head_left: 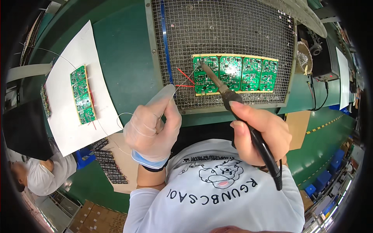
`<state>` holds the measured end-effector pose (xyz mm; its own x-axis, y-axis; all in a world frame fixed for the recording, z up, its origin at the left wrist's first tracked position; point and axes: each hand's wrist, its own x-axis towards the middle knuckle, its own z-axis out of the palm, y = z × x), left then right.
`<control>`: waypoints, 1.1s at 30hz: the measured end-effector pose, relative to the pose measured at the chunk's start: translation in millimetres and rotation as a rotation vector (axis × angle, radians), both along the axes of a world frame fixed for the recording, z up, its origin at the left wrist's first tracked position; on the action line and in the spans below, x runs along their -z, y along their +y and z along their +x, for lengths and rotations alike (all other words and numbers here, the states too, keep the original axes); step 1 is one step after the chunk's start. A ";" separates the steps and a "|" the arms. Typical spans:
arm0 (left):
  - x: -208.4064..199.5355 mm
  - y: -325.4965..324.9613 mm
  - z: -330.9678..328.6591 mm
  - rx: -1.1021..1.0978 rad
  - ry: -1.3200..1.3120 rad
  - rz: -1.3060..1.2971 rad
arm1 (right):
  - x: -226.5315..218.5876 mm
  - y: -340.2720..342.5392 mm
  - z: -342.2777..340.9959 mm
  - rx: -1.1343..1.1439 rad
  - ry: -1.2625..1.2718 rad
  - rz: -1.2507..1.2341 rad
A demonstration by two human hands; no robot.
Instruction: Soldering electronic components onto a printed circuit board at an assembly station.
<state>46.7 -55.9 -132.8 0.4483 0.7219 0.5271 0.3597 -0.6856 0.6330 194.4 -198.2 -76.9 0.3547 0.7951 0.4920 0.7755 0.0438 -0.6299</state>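
Observation:
A green circuit board panel [230, 77] of several joined sections lies on a wire mesh grate [217, 35]. My right hand [264, 134], bare, grips a soldering iron [252, 132] by its black handle; the iron's tip rests at or just over the upper part of the leftmost section. In a translucent glove, my left hand [155, 124] pinches a thin solder wire [180, 84] that runs up toward the iron's tip. Red wires [184, 74] stick out from the panel's left edge, close to the left fingertips. Whether tip and solder touch is too small to tell.
Left of the grate, another green board panel [82, 95] lies on a white sheet [70, 128]. Dark boards [110, 167] sit on cardboard below. At right stand a black box-shaped device [325, 62] and a round holder [303, 58]. A person [50, 174] sits at far left.

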 end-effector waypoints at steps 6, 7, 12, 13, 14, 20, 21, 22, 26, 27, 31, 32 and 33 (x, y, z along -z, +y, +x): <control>1.4 0.7 1.0 -0.005 0.001 0.008 | -3.4 3.3 -4.5 -0.028 -0.110 -0.036; 1.6 1.0 1.0 -0.006 0.000 0.007 | -2.8 4.8 -5.8 -0.025 -0.173 -0.025; 2.4 2.1 2.0 -0.002 -0.013 0.014 | -6.3 6.8 -10.8 -0.015 -0.289 -0.028; 2.5 2.1 2.1 -0.006 -0.011 0.020 | -7.8 6.8 -11.5 -0.012 -0.281 -0.038; 2.4 2.0 2.0 -0.008 -0.002 0.035 | -8.8 7.3 -12.0 -0.016 -0.285 -0.041; 2.1 2.2 1.1 0.002 -0.017 0.013 | -10.4 9.6 -12.8 0.015 -0.215 -0.010; 2.1 2.3 0.9 0.002 -0.022 0.013 | -9.7 8.0 -12.8 0.017 -0.216 0.002; 2.2 2.4 0.7 0.001 -0.028 0.013 | -8.9 5.0 -12.7 0.018 -0.214 -0.005; 1.9 1.6 -2.9 -0.021 -0.028 0.010 | -9.8 -25.1 -10.4 0.128 -0.130 -0.018; 1.3 2.1 -5.1 -0.020 -0.036 0.018 | -6.6 -33.3 -7.6 0.192 -0.077 0.036; -0.5 4.0 -14.0 -0.065 -0.032 -0.057 | 18.8 -65.7 26.9 0.504 0.192 0.475; -0.3 4.1 -14.8 -0.061 -0.023 -0.044 | 27.3 -73.4 38.5 0.520 0.205 0.460; -0.3 3.7 -15.3 -0.058 -0.014 -0.032 | 36.2 -80.6 48.8 0.675 0.121 0.385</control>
